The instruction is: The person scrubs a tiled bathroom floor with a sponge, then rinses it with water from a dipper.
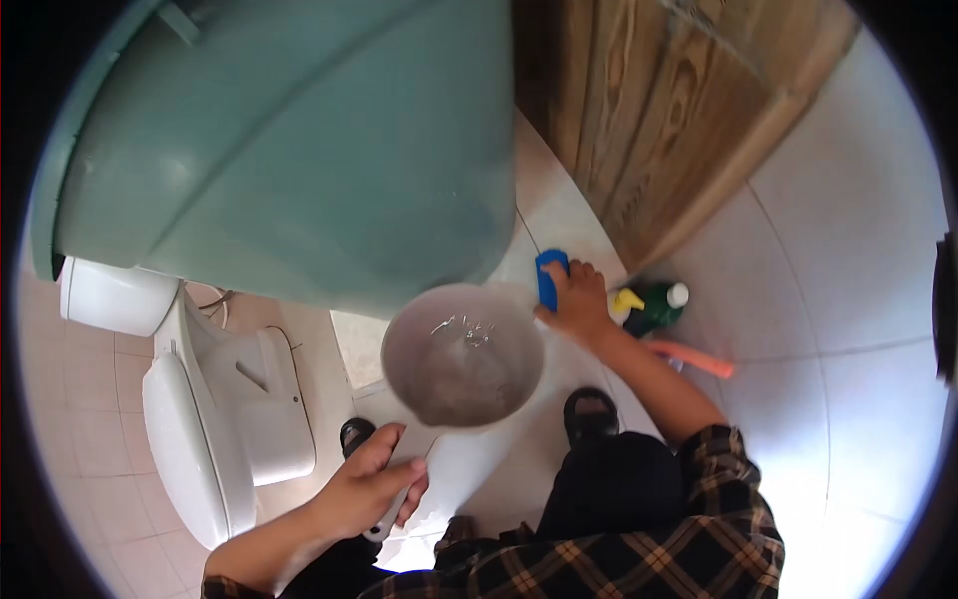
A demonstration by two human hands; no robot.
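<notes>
Lower centre, my left hand point(367, 487) grips a water dipper point(464, 361) by its handle — best kept level; centre-right, my right hand point(581, 301) clasps a blue scrubber point(547, 288).

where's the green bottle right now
In the head view, the green bottle is right of the right hand, beside the yellow nozzle, near the wooden panel.

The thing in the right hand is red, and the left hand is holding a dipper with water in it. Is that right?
Not quite: the head view shows that the thing in the right hand is blue, not red. The left hand is holding a dipper with water in it.
</notes>
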